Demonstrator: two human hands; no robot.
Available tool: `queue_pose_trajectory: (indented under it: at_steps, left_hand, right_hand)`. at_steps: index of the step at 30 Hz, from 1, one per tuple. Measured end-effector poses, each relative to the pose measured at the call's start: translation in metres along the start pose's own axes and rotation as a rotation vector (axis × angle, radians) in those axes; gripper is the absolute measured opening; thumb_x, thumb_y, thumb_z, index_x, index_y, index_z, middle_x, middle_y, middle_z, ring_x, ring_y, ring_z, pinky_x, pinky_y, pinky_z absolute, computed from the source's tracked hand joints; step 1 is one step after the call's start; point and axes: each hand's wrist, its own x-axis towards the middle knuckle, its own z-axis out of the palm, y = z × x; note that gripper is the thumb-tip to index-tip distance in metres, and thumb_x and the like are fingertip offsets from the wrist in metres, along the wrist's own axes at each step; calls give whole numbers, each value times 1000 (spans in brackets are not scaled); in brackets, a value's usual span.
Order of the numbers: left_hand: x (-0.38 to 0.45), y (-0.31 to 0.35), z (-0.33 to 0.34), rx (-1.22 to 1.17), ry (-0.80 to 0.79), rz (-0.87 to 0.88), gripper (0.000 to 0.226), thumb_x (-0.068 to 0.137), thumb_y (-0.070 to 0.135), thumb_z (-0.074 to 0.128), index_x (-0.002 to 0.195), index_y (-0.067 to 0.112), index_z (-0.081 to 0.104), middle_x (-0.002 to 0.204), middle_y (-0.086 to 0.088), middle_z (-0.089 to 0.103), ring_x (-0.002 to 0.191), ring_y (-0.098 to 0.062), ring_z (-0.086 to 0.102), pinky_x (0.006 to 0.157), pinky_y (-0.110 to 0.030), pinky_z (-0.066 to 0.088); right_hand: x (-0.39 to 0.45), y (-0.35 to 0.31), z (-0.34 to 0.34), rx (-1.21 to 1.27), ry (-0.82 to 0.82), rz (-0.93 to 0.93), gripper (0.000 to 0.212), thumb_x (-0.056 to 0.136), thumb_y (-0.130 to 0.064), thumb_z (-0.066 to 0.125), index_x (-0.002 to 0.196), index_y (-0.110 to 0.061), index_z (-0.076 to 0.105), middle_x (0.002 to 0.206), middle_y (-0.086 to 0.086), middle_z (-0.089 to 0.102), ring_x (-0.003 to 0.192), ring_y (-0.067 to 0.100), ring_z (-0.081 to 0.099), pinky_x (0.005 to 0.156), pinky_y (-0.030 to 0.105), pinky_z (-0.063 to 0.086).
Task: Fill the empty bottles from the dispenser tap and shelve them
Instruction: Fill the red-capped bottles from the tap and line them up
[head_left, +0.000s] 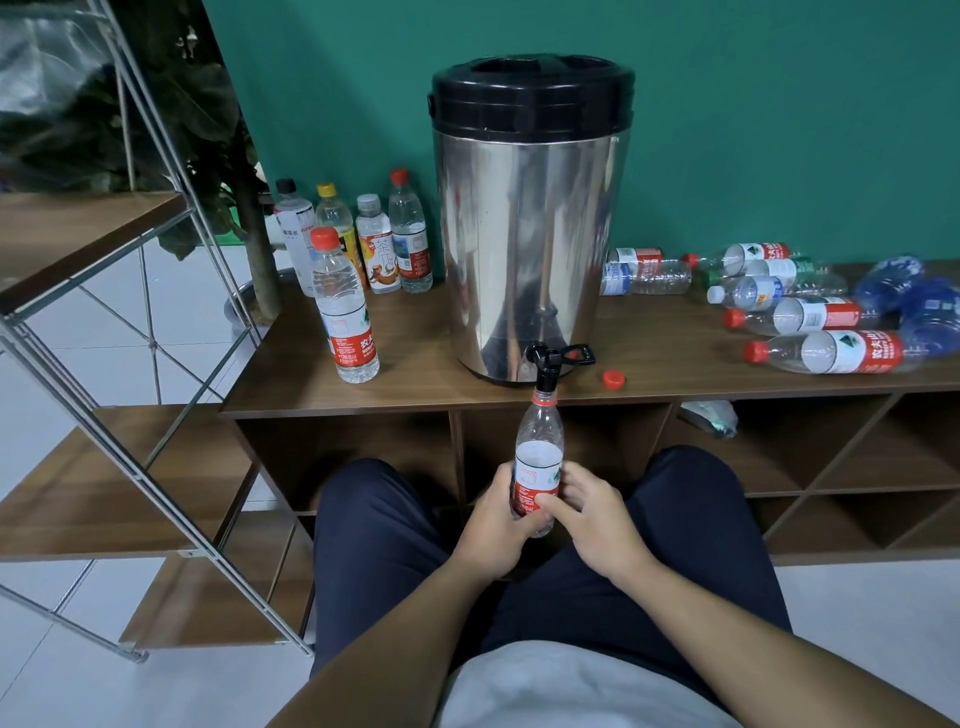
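The bottle under the tap is clear plastic with a red and white label and a red neck ring, uncapped, its mouth right up against the black spout. It hangs in front of the counter's front edge, out over the person's lap. Both hands grasp it low down: the left hand wraps its fingers round the left side of the label, the right hand pinches the right side with the thumb laid across the label. How much water is inside I cannot tell.

The tap juts from the base of the steel dispenser, a tall shiny drum with a black lid that stands near the front edge of the counter. A loose red cap lies just right of the tap, close to that edge.

Left of the drum a capped bottle stands upright, clear and red-labelled, toward the counter's left end. Behind it, by the green wall, four more capped bottles stand in a row. On the right half of the counter the empty bottles lie on their sides in a loose heap, some crushed, reaching to the right edge.

Beneath the counter are open cubbies; one holds a crumpled bottle. A slanted shelf rack with wooden boards stands to the left, its boards bare.
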Motion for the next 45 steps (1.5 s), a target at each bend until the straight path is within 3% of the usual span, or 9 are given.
queue_pose_trajectory:
  at_steps: [24, 30, 45]
  left_hand:
    - [1, -5, 1, 26, -4, 8, 58, 101, 22, 83, 150, 30, 54, 131, 12, 74, 121, -5, 72, 97, -20, 59]
    - [3, -7, 2, 46, -8, 6, 62, 100, 25, 84, 153, 32, 53, 134, 15, 73, 125, -4, 71, 105, -27, 60]
    - [3, -5, 1, 36, -7, -12, 59, 99, 21, 85, 150, 27, 54, 131, 12, 74, 118, -1, 73, 94, -15, 56]
  right_hand:
    - [-1, 0, -1, -22, 7, -1, 50, 100, -11, 79, 147, -20, 67, 128, -10, 80, 120, 10, 76, 106, 43, 62]
    - [-2, 0, -1, -21, 10, -6, 47, 100, -8, 78, 145, -20, 68, 126, -10, 81, 119, 9, 76, 105, 41, 62]
    - [0, 1, 0, -12, 23, -4, 47, 98, -3, 79, 143, -16, 69, 124, -8, 81, 117, 12, 77, 105, 40, 62]
